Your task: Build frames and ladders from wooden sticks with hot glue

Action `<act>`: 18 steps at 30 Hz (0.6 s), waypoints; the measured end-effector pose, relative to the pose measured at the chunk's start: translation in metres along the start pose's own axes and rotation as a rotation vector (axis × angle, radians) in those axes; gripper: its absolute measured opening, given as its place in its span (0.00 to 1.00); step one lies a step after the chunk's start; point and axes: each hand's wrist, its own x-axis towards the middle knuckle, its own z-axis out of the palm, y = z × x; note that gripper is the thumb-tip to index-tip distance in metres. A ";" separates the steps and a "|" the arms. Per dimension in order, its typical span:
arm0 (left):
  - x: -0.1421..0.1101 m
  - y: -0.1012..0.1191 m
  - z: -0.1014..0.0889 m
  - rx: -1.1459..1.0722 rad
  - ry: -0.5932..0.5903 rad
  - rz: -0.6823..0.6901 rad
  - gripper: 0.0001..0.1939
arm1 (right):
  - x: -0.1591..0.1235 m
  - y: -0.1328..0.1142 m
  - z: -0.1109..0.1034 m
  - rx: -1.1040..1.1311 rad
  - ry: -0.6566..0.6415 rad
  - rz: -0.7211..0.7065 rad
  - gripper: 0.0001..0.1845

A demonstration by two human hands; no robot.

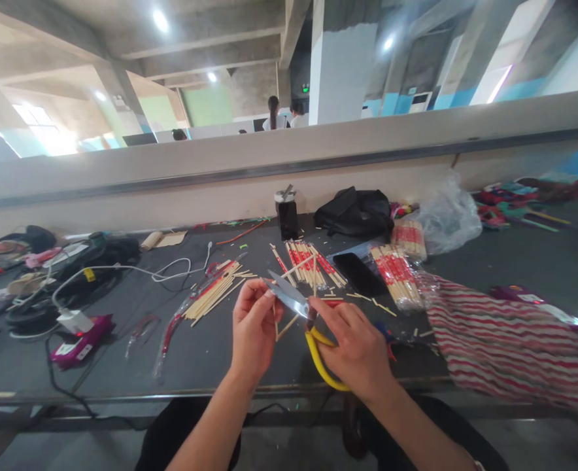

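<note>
My right hand (355, 347) is closed on yellow-handled scissors (318, 356), whose open grey blades (288, 294) point up and left. My left hand (254, 327) pinches a thin wooden stick (288, 326) that runs between the blades. Both hands hover just above the near edge of a dark table (210, 353). Behind them lie loose bare sticks (215, 294) and a fan of red-tipped sticks (311, 261).
A black phone (360, 273), wrapped bundles of red-printed sticks (399, 271), a red-and-white striped cloth (505, 347), a black bag (355, 210) and a clear plastic bag (448, 216) lie to the right. Cables, a white charger (76, 320) and a magenta box (80, 343) lie to the left. Other people sit beyond the partition.
</note>
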 end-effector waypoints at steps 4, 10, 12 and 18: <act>-0.001 -0.002 0.000 -0.011 0.028 -0.004 0.07 | 0.000 -0.003 0.001 -0.011 0.009 -0.020 0.23; -0.003 -0.003 -0.001 -0.011 0.035 0.008 0.06 | 0.000 -0.005 0.001 0.018 0.017 -0.006 0.22; -0.004 -0.003 0.000 -0.010 0.039 0.013 0.07 | 0.000 -0.006 0.001 0.033 0.015 0.000 0.22; -0.006 -0.006 0.000 -0.018 0.051 0.040 0.06 | 0.000 -0.008 0.001 0.044 0.024 0.006 0.23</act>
